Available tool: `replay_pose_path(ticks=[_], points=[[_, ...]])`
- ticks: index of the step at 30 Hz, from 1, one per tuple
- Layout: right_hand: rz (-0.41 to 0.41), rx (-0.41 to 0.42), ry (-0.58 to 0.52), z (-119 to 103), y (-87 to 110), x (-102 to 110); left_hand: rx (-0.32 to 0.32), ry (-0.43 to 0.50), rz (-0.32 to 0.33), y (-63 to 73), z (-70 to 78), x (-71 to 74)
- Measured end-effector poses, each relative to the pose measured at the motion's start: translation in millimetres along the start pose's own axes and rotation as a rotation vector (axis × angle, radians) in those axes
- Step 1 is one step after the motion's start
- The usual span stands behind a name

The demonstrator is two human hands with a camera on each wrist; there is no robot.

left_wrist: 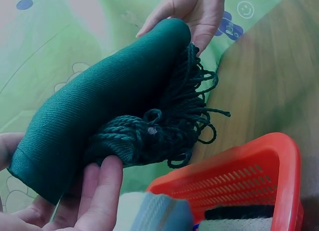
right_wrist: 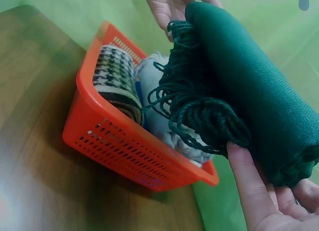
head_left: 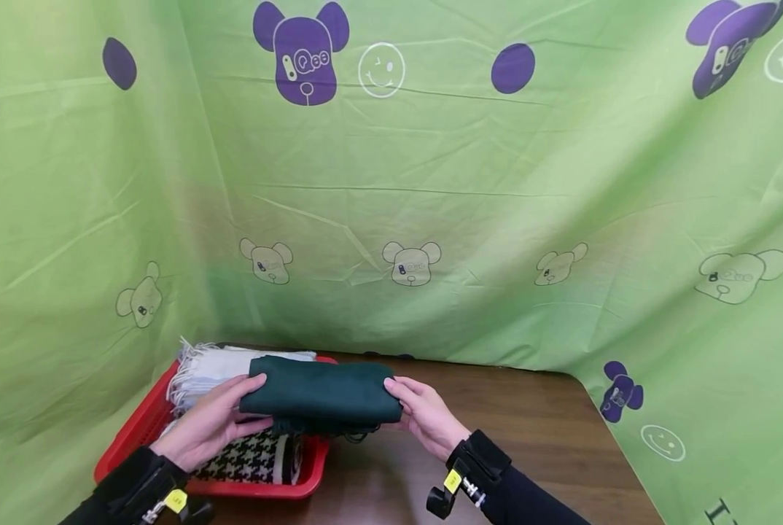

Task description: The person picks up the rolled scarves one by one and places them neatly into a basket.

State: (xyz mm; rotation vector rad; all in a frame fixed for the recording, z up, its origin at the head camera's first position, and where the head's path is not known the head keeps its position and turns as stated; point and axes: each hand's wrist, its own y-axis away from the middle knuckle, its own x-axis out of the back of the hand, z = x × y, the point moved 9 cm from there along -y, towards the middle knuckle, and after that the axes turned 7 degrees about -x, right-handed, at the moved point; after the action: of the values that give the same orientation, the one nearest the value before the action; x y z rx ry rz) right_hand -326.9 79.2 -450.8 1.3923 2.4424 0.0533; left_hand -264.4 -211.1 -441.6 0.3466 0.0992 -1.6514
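Note:
A dark green scarf (head_left: 322, 390), folded into a thick roll with twisted fringe (left_wrist: 144, 139) along its underside, is held level between both hands. My left hand (head_left: 211, 423) grips its left end, thumb on top and fingers beneath. At the other end my right hand (head_left: 427, 415) pinches the roll the same way. The scarf hangs above the right part of a red plastic basket (head_left: 129, 426). Inside the basket lie a pale, fringed scarf (head_left: 204, 372) at the back and a black-and-white houndstooth scarf (head_left: 247, 459) at the front.
The basket stands at the left of a brown wooden table (head_left: 516, 423). A green curtain (head_left: 470, 182) printed with bears and smiley faces hangs behind the table and along its sides. In the right wrist view, something blue (right_wrist: 139, 91) shows between the two scarves in the basket.

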Motion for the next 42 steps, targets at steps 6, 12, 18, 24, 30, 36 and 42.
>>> replay_pose_path(ticks=[6, 12, 18, 24, 30, 36, 42], points=[[0.009, 0.000, 0.006, 1.7, -5.4, -6.5, -0.001, -0.006, 0.029, 4.0, 3.3, 6.9], [-0.001, 0.004, -0.002, 2.2, -7.7, -12.7, 0.001, -0.020, 0.045, 5.8, 5.3, 13.2], [-0.010, -0.001, -0.003, 3.4, -10.1, -19.3, 0.011, -0.035, 0.069, 8.7, 6.0, 21.4], [-0.024, -0.008, -0.014, 5.8, -12.4, -26.2, 0.015, -0.033, 0.069, 13.5, 6.1, 27.7], [-0.037, -0.017, -0.014, 9.4, -12.8, -32.0, 0.015, -0.035, 0.085, 16.5, 2.4, 35.4], [-0.037, -0.030, -0.013, 14.3, -14.5, -35.9, 0.018, -0.029, 0.075, 21.0, -1.0, 40.8], [-0.036, -0.038, -0.020, 19.0, -17.3, -40.5, 0.030, -0.039, 0.108, 25.5, -4.3, 49.3]])
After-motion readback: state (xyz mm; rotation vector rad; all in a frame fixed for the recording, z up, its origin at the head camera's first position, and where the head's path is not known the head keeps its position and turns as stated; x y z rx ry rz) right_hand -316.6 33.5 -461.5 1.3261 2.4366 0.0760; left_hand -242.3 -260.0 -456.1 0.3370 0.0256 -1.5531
